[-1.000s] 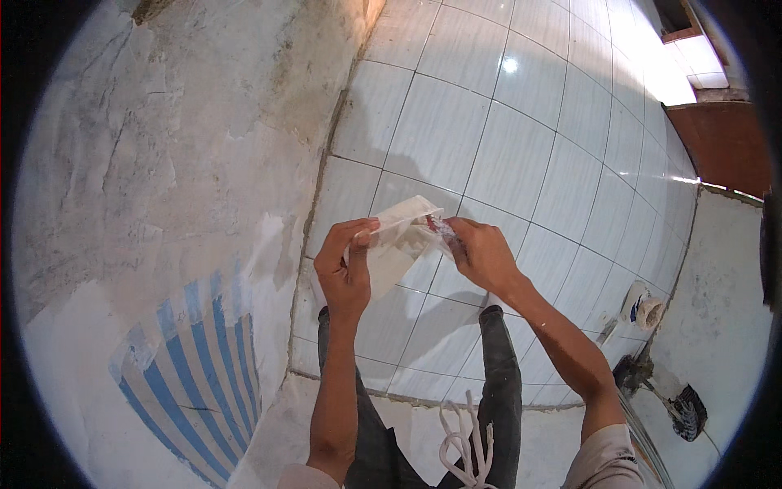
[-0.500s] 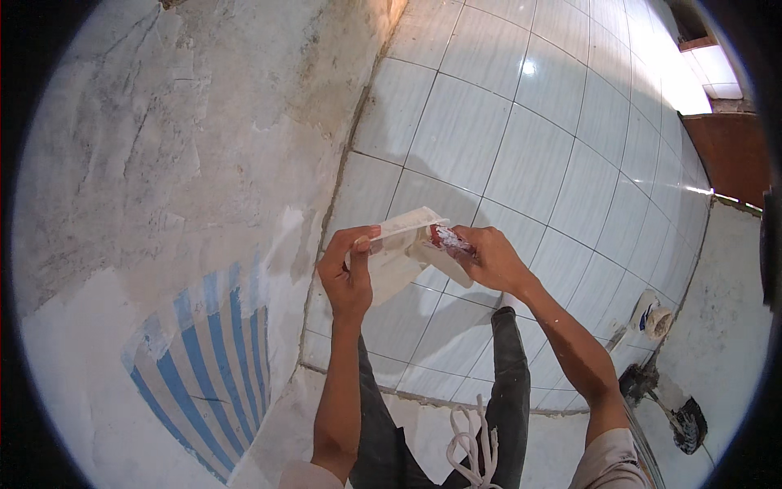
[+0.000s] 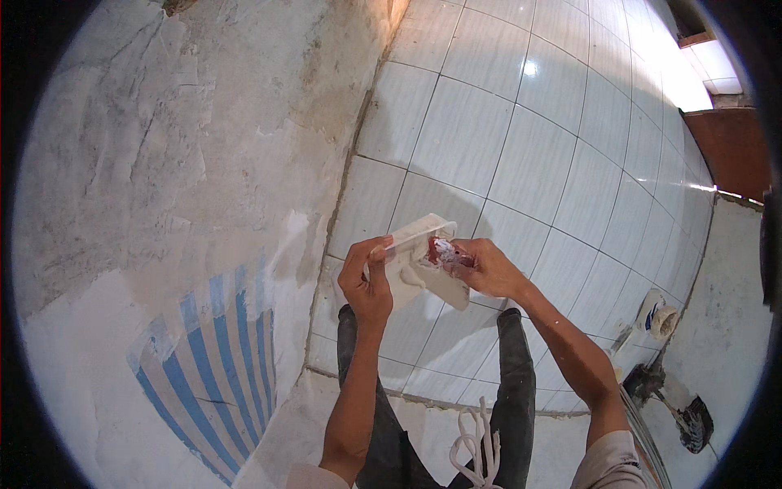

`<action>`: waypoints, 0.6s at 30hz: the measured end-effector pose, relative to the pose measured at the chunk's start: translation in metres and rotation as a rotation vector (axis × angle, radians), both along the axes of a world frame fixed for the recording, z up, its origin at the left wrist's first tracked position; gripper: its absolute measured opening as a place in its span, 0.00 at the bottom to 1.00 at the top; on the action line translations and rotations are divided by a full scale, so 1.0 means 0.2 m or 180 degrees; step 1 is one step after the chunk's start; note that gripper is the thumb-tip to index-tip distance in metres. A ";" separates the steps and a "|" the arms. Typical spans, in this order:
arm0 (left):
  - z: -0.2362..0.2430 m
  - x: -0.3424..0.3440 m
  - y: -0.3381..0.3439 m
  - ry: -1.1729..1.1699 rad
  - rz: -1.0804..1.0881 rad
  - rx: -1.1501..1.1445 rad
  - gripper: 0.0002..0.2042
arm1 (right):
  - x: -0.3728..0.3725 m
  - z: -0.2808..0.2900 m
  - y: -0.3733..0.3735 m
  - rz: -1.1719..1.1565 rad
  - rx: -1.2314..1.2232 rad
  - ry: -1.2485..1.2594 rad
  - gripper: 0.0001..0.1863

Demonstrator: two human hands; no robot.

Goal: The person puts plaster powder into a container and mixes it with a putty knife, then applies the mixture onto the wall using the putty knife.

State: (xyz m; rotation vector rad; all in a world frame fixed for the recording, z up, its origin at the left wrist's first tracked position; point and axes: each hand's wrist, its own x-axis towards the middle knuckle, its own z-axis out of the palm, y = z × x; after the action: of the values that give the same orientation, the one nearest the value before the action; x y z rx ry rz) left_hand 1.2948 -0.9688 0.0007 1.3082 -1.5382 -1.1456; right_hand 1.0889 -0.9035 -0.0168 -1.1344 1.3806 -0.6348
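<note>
My left hand (image 3: 368,281) grips the rim of an off-white plastic container (image 3: 407,244) between thumb and fingers. The container is tilted, and pale paste (image 3: 411,277) clings to its inside. My right hand (image 3: 489,267) is closed on the paste-smeared red handle of a scraper (image 3: 440,252), which is over the container's right part. The scraper's blade is hard to tell apart from the pale container and paste. Both hands are in front of me, above the tiled floor (image 3: 456,122).
At left is a rough plastered wall (image 3: 163,179) with a blue-striped patch (image 3: 208,359). A white can-like container (image 3: 664,318) lies at the right near a dark, dirty tool (image 3: 691,420). A brown panel (image 3: 729,147) stands at the far right. My legs (image 3: 513,367) are below the hands.
The container and both hands have shifted slightly right and down in the picture. The container's inside now shows more, with the red handle over it.
</note>
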 end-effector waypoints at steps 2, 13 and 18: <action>-0.01 0.00 0.01 0.0069 0.0163 0.0186 0.09 | 0.03 0.00 0.01 -0.0024 0.0282 -0.0572 0.15; -0.03 0.00 0.06 -0.0114 -0.0263 -0.0097 0.07 | 0.15 0.00 0.02 -0.0136 0.0391 -0.1064 0.16; -0.13 0.09 0.05 0.0065 -0.0277 -0.0210 0.08 | 0.17 -0.02 0.04 -0.0415 0.0908 -0.1652 0.18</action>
State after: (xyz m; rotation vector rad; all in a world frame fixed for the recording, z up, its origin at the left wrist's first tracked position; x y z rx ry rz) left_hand 1.3133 -0.9578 -0.0248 1.1926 -1.6182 -1.1487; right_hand 1.1222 -0.8946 -0.0213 -0.5977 1.0563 -0.7364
